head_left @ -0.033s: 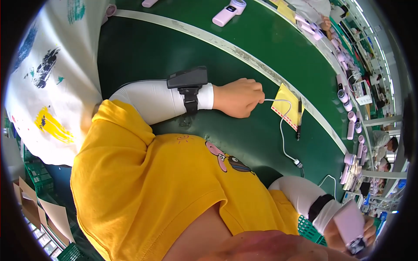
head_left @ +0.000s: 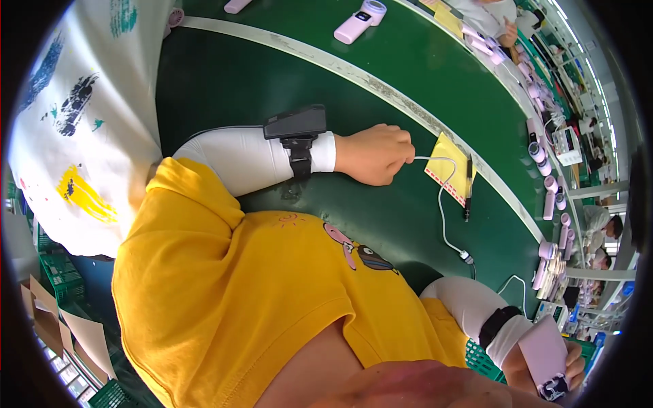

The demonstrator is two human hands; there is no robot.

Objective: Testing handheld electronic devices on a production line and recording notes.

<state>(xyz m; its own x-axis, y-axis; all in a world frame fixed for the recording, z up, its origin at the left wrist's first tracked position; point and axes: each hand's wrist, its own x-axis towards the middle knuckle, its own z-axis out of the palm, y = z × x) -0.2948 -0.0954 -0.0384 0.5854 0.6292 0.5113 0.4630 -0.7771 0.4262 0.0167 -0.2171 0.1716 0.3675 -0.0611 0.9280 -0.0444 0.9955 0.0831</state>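
My left hand [head_left: 374, 153] rests on the green table [head_left: 286, 81], fingers closed on the end of a thin white cable [head_left: 442, 211]. The cable runs down to a small plug [head_left: 466, 257] lying on the table. A black strap-on unit [head_left: 296, 124] sits on that wrist over a white sleeve. Just past the hand lie a yellow pad [head_left: 445, 163] and a black pen [head_left: 468, 197]. At the lower right, my right hand [head_left: 520, 370] grips a pale pink handheld device [head_left: 544, 350] close to my body. My yellow shirt [head_left: 258, 299] fills the middle.
A person in a white paint-splashed shirt [head_left: 81, 122] stands close on the left. Across a pale stripe [head_left: 354, 71] lies another pink device [head_left: 360, 20]. Several pink devices [head_left: 552, 204] line the right edge, with other workers beyond. Green crates [head_left: 54, 279] and cardboard sit lower left.
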